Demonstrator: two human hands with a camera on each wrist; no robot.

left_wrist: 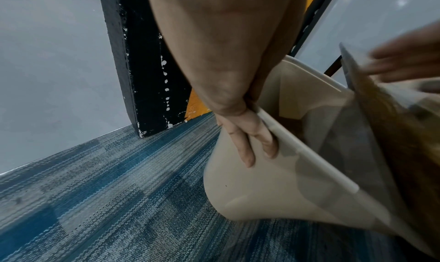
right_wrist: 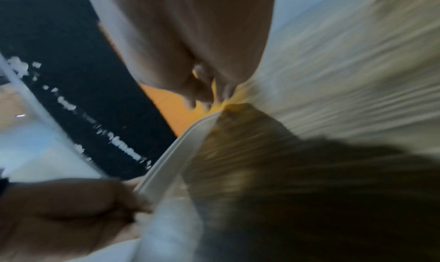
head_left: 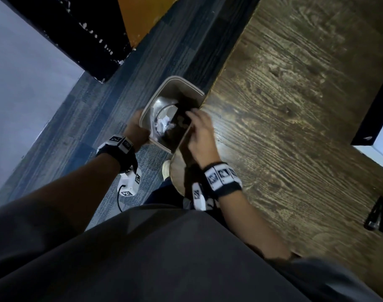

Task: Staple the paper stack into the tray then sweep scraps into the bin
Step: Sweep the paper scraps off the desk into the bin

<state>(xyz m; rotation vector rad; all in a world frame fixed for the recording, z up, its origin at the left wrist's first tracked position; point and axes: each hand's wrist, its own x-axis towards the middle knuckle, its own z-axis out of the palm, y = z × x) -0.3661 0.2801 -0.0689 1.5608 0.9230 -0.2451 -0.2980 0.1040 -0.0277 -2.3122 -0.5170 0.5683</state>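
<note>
My left hand (head_left: pixel 136 127) grips the near rim of a beige plastic bin (head_left: pixel 164 90), holding it up against the edge of the dark wooden table (head_left: pixel 284 105). In the left wrist view its fingers (left_wrist: pixel 247 139) lie on the outer wall of the bin (left_wrist: pixel 250 187). Crumpled white paper scraps (head_left: pixel 163 125) lie inside the bin. My right hand (head_left: pixel 200 129) rests at the table edge with its fingers reaching over the bin's rim; it holds nothing and is blurred by motion. The right wrist view is smeared and shows only the bin rim (right_wrist: pixel 176 153).
A black stapler (head_left: pixel 380 216) lies on the table at the near right. A black flat object (head_left: pixel 377 101) stands at the table's far right edge. Blue patterned carpet (head_left: pixel 99 110) lies under the bin, with a black and orange panel (head_left: pixel 103 35) beyond it.
</note>
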